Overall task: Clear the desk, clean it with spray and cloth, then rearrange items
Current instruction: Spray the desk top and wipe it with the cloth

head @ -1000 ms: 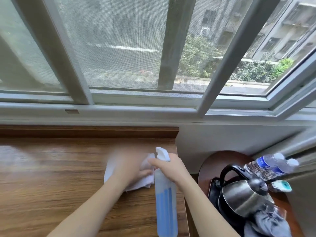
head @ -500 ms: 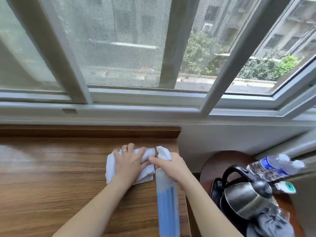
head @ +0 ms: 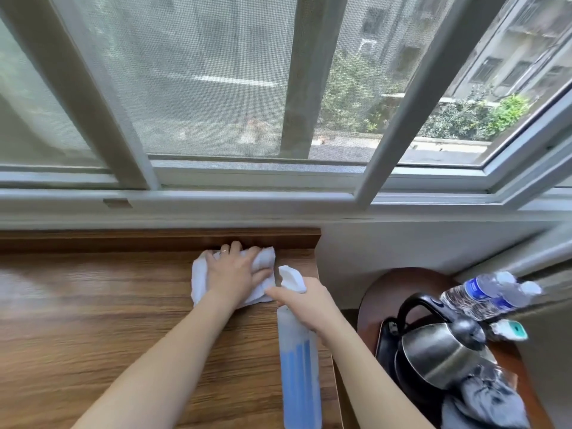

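A white cloth (head: 200, 278) lies on the wooden desk (head: 93, 320) near its back right corner, against the raised back ledge. My left hand (head: 236, 274) presses flat on the cloth, fingers spread, a ring on one finger. My right hand (head: 306, 303) grips the neck of a clear spray bottle (head: 298, 376) with blue liquid and a white nozzle, held just right of the cloth above the desk's right edge.
A round dark side table (head: 387, 286) stands right of the desk with a steel kettle (head: 433, 354), two water bottles (head: 483, 294), a small teal-capped item (head: 510, 331) and grey fabric (head: 483, 400). The window sill and frame (head: 247, 193) run behind the desk.
My left hand has pushed the cloth away from me to the desk's back ledge. The right hand with the bottle has stayed roughly in place.
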`<state>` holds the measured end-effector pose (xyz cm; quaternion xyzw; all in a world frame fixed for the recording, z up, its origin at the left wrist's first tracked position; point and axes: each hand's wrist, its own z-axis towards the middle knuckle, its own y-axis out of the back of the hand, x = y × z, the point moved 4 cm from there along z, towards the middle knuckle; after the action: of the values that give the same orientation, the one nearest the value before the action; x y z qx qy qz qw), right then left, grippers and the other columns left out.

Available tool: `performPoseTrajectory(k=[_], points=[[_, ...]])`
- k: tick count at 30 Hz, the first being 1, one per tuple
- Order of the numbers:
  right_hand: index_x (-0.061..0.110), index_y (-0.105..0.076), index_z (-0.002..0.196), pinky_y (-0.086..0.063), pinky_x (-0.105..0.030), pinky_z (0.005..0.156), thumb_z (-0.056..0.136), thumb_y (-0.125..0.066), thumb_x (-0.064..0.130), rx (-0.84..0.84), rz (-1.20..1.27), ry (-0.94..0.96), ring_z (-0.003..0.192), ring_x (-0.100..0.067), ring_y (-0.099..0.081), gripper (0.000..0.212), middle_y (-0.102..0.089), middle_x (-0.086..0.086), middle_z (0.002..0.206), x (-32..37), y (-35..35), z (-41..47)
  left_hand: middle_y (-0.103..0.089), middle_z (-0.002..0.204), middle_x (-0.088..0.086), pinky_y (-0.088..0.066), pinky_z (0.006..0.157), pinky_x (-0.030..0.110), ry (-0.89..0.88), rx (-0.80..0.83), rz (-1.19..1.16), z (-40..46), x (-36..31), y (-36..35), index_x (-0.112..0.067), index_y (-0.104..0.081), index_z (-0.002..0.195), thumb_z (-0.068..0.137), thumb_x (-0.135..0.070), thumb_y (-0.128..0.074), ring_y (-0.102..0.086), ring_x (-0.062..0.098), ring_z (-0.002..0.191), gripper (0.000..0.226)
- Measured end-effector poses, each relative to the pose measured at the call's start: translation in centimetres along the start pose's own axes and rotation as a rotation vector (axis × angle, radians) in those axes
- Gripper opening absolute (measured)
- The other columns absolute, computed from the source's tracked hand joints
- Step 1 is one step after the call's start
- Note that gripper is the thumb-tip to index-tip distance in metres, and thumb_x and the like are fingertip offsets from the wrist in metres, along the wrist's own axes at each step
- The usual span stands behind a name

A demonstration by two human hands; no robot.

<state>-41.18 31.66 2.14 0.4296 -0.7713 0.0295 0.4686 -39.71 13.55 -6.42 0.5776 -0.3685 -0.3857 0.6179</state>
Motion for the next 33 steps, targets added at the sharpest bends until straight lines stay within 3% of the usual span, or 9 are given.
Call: performPoseTrajectory(k=[3,7,16,20,26,33], points=[[0.019,-0.072,0.09,-0.046,-0.028,0.068,0.078,-0.072,0.052,-0.019,-0.005,-0.013,0.082,-0.012,-0.062,0.035,-0.075,-0.002,0.095,-0.3,0.1,-0.4,-0.059,0.082,0.009,-0.04,0.075,0.048,-0.041,-0.01,-0.032,-1.1,-0.2,0.3,-0.032,-0.07,0.097,0.066,-0.078,-0.038,-0.058,0.033,0.077,0.064],[0.011,-0.07,0.094,-0.043,-0.03,0.067,0.074,-0.07,0.055,-0.009,-0.034,-0.022,0.077,-0.012,-0.057,0.048,-0.074,-0.004,0.091,-0.8,0.4,-1.1,-0.059,0.083,0.008,-0.042,0.074,0.048,-0.101,-0.024,-0.073,-4.4,-0.9,0.4,-0.032,-0.067,0.091,0.064,-0.078,-0.046,-0.06,0.032,0.077,0.058],[0.016,-0.065,0.082,-0.041,-0.029,0.064,0.075,-0.071,0.054,-0.028,-0.088,-0.039,0.071,-0.012,-0.054,0.039,-0.06,0.004,0.077,-2.0,1.4,-2.4,-0.059,0.094,0.004,-0.039,0.08,0.047,-0.131,-0.041,-0.113,-12.6,-2.2,0.1,-0.033,-0.063,0.101,0.059,-0.074,-0.059,-0.058,0.031,0.085,0.059],[0.008,-0.069,0.088,-0.039,-0.029,0.064,0.078,-0.071,0.053,-0.021,-0.101,-0.041,0.072,-0.012,-0.052,0.045,-0.06,0.004,0.079,-2.5,1.8,-2.6,-0.06,0.091,0.004,-0.039,0.081,0.048,-0.109,-0.099,-0.12,-12.0,-2.2,0.1,-0.031,-0.067,0.097,0.064,-0.072,-0.054,-0.06,0.031,0.084,0.054],[0.024,-0.058,0.077,-0.037,-0.03,0.065,0.072,-0.07,0.056,0.026,-0.148,-0.05,0.071,-0.01,-0.049,0.035,-0.061,0.006,0.079,-3.4,2.3,-2.5,-0.056,0.082,0.004,-0.04,0.075,0.045,-0.129,-0.179,-0.069,-9.6,-2.2,-0.2,-0.03,-0.066,0.088,0.072,-0.072,-0.048,-0.059,0.029,0.075,0.049],[0.024,-0.053,0.073,-0.035,-0.031,0.066,0.059,-0.07,0.061,0.039,-0.112,-0.047,0.068,-0.01,-0.047,0.042,-0.053,0.007,0.072,-4.9,3.2,-2.7,-0.058,0.086,0.008,-0.04,0.069,0.044,-0.056,-0.067,-0.056,-4.6,-1.8,-0.2,-0.028,-0.064,0.092,0.073,-0.074,-0.037,-0.057,0.032,0.079,0.057]])
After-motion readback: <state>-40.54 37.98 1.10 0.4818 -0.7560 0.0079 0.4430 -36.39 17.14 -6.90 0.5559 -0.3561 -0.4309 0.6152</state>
